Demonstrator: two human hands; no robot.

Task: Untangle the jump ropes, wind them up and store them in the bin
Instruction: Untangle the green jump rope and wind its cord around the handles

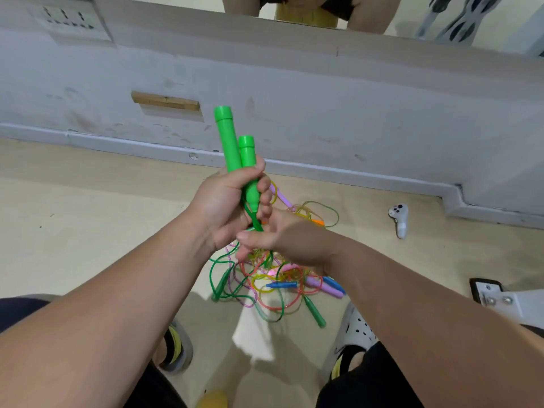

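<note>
- Holds up, in the left hand [232, 207], two bright green plastic tube handles [230, 136] side by side, caps upward, in front of the scuffed grey wall [323, 98].
- Wraps the left fingers [264, 198] and thumb tightly round the lower ends of both handles.
- Lets a thin green plastic cord [256, 222] run from the handles' lower ends down into the right hand [288, 240], just below the left and touching it.
- Stretches the right thumb out to the left in front of the cord, the other fingers loosely bent beneath; cannot tell whether pinching the cord or only touching it.
- Below both hands, on the beige floor [88, 231], a loose tangled heap of thin coloured jump ropes [265, 278]: green, red, yellow and pink cords crossing one another.
- In the heap, a blue handle [281, 285] near a lilac handle [323, 287], a dark green handle [221, 282] at its left edge and a second dark green handle [315, 313] at its near right edge.
- At the heap's far side, an orange handle [318, 222], partly hidden behind the right hand.
- Right of the heap and well apart, a white game controller [399, 219] on the floor, near the skirting.
- Just on the near side of the heap, a white ragged-edged sheet [256, 334], cloth or paper, between the feet; on the right foot, a white perforated clog [356, 328].
</note>
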